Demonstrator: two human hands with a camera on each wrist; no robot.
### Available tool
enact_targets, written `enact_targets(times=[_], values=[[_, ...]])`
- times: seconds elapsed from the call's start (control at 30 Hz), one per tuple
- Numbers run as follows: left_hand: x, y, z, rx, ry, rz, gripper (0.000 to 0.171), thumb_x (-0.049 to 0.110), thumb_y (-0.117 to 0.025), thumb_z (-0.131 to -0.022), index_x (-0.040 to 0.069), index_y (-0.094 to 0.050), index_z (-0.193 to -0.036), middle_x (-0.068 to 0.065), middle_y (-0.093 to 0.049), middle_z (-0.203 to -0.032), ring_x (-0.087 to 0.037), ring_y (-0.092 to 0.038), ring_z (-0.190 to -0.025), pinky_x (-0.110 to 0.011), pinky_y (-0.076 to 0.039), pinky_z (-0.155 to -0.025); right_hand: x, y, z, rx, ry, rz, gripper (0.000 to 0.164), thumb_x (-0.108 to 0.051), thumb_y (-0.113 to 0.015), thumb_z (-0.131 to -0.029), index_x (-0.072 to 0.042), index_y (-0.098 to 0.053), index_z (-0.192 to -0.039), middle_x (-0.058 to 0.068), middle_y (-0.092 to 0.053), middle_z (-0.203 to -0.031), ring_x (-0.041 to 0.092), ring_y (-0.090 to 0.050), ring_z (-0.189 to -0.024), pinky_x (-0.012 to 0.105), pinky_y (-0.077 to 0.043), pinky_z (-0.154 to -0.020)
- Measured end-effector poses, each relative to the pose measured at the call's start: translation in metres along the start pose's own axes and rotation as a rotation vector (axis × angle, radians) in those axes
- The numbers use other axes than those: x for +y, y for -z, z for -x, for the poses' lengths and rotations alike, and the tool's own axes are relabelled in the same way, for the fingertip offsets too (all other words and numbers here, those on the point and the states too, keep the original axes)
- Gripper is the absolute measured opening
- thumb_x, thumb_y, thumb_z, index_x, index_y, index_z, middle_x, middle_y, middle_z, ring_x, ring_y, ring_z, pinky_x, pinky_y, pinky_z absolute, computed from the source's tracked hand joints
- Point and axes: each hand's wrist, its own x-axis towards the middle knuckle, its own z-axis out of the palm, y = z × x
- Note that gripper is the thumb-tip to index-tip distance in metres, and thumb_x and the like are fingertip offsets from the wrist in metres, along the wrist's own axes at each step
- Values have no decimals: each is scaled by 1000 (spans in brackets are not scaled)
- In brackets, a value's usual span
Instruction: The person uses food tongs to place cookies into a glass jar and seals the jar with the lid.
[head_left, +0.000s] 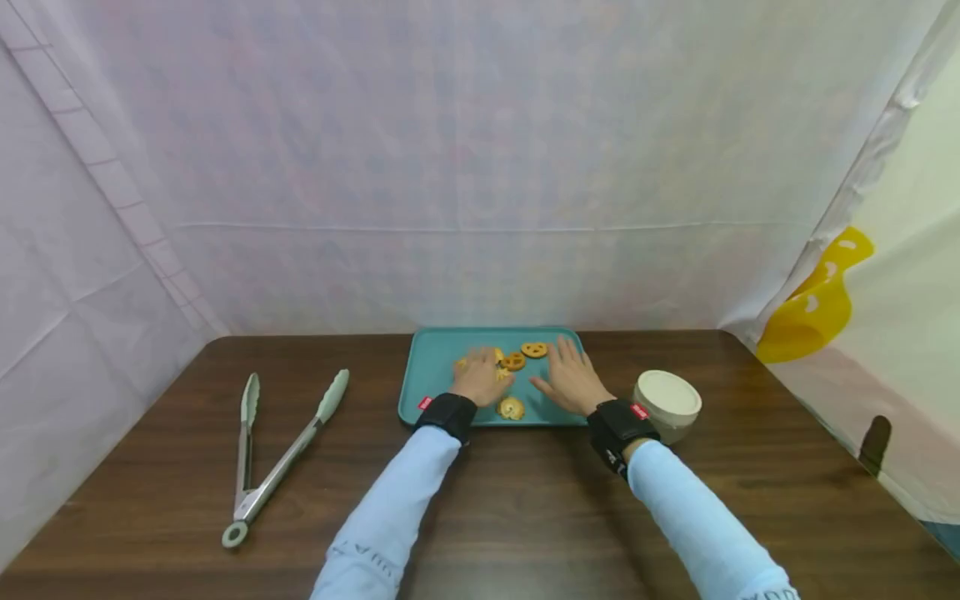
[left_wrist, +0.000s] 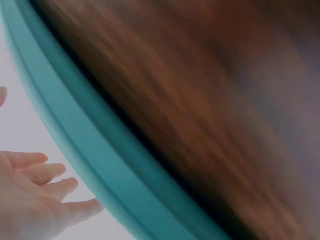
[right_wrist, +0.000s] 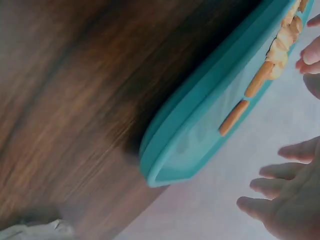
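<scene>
Tray: teal tray on dark tabletop, far side, under both hands.
Cookies: all on tray. Smiley cookie + pretzel cookie toward far side, betw. the hands; round cookie alone nr. near rim. Others partly hidden by L hand, can't count.
L hand: left hand over cookie cluster, blurred in head view; L wrist view shows fingers fairly straight, a bit spread, no grip seen. Contact w/ cookies: can't tell.
R hand: right hand at tray's R end, fingers extended + spread, thumb out toward cookies, holding nothing.
Bowl: white bowl just beside R wristband.
Tongs: spread tongs on L side, well apart from hands.
Cookie risk: L palm pressing down could crack thin ones; a sweep twd. person could shove round cookie over rim.
Bowl risk: R wrist swinging outward might clip/tip it.
Tray risk: uneven push from one hand could skid or twist it.
</scene>
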Motion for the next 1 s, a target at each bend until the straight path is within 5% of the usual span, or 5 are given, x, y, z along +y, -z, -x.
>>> enact_targets(times=[0.4,0.7,1.0], values=[[24,-2,4,-50,-127,176,59,31,-49,-92,-6,-33,-134,-23,-37,-135,-34,-35,-124,-42,-31,-99,9,23,20,20,1,27,61,-40,-49,-89,4,-40,-131,27,-36,-133,42,-26,-126,56,-19,-100],[51,-8,7,-19,-201,294,54,28,-53,-90,-3,-38,-131,-20,-49,-125,-30,-51,-109,-38,-41,-91,32,32,46,214,54,47,48,-32,-64,-81,6,-58,-111,28,-52,-114,41,-45,-110,57,-32,-91],[80,-22,11,-61,-288,341,68,37,-63,-82,1,-36,-133,-15,-45,-130,-26,-51,-110,-31,-44,-87,49,42,72,282,-32,-51,47,-28,-63,-83,7,-56,-113,31,-49,-116,45,-43,-109,64,-28,-88]])
